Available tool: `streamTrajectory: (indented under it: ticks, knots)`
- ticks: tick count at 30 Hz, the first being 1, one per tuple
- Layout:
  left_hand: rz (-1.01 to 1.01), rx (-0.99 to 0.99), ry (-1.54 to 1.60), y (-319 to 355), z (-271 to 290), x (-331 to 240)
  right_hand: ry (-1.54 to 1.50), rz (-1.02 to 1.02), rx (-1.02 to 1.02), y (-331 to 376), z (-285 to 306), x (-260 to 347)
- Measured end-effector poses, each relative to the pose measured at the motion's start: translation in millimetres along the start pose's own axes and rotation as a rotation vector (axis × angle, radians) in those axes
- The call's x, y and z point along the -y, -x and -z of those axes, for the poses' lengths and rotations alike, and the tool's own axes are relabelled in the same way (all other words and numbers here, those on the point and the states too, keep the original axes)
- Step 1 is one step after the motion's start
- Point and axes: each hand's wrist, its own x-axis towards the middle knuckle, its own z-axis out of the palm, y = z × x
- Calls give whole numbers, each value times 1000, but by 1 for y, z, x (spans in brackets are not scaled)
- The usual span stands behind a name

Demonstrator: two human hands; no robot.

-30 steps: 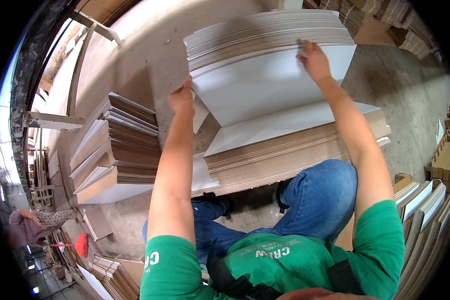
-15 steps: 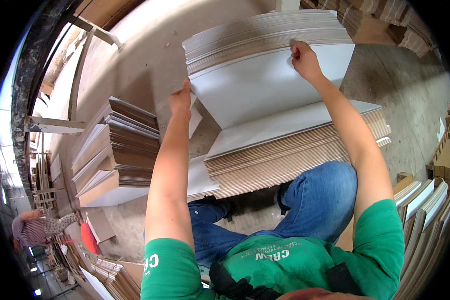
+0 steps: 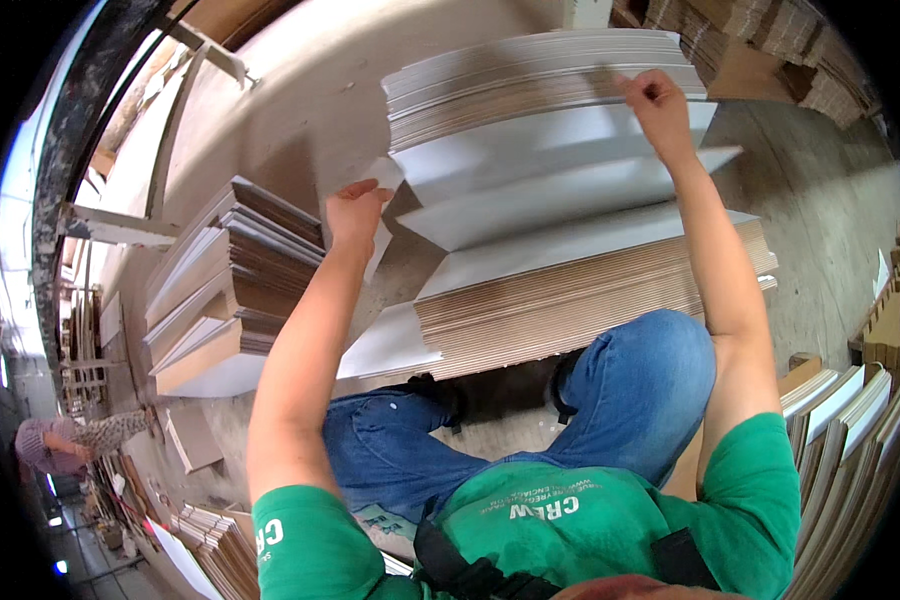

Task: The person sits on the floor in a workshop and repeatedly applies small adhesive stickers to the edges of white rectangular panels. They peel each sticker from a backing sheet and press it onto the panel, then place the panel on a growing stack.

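A: Since a second ago the right hand has slid along the far edge of the top white sheet, and the left hand has drawn back toward that sheet's near-left corner.

B: Head view, then: where does the sheet sit?

A: On top of the fanned cardboard stack, lifted off it at the far side. The right fingers pinch its far edge; the left hand is closed on its corner flap.

B: How will it handle?

A: Light, stiff yet bendy, I judge; smooth white face, brown fluted edges. Best held at opposite edges. Left of the stack stands another pile of flat boards.
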Motion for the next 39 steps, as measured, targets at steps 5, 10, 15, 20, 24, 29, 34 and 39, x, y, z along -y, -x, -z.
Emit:
streamTrajectory:
  ticks: [5, 10, 15, 20, 24, 29, 34, 39]
  knots:
    - [-320, 172, -63, 85, 49, -43, -165, -320, 676, 36, -51, 114]
    - [-365, 295, 204, 143, 62, -70, -513, -447, 1006, 69, -70, 176]
    - [-279, 287, 221, 153, 64, -71, -256, -103, 909, 76, -65, 191]
    - [-298, 276, 205, 153, 63, -70, 34, 578, 697, 82, -63, 211]
    - [-264, 282, 184, 155, 61, -75, 191, 843, 608, 88, -69, 209]
    - [-109, 321, 297, 151, 61, -74, 308, 865, 608, 95, -72, 209]
    - [-44, 319, 322, 143, 59, -68, 300, 798, 662, 99, -75, 203]
    - [-77, 230, 141, 117, 50, -58, -47, 134, 833, 77, -71, 178]
